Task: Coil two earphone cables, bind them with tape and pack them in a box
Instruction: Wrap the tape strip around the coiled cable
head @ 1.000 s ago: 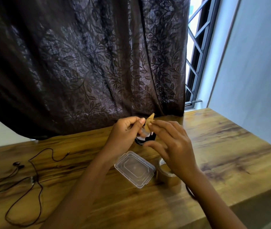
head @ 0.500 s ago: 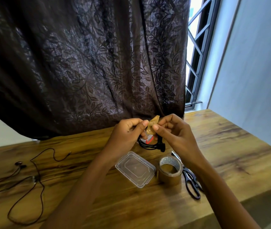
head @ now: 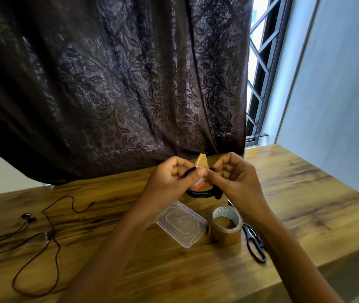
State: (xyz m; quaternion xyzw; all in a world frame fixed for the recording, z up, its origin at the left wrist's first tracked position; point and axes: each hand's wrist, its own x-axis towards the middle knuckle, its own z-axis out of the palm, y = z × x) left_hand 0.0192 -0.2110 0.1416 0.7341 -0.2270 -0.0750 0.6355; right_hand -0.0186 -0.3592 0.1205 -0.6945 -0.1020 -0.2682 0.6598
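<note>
HANDS AT WORK: A person's left hand (head: 169,180) and right hand (head: 237,180) meet at centre frame, raised above a wooden worktop (head: 305,204). The left hand's curled fingers grip a coiled black earphone cable (head: 198,194), while the right hand pinches a short strip of brown tape (head: 201,162) standing up from the coil's top. Below the hands lie a clear plastic box (head: 181,224), a roll of brown packing tape (head: 226,228) just beside it, and black scissors (head: 255,243) at its right. An uncoiled dark earphone cable (head: 47,236) sprawls at lower left. A dark leaf-patterned curtain (head: 108,84) hangs behind.
</note>
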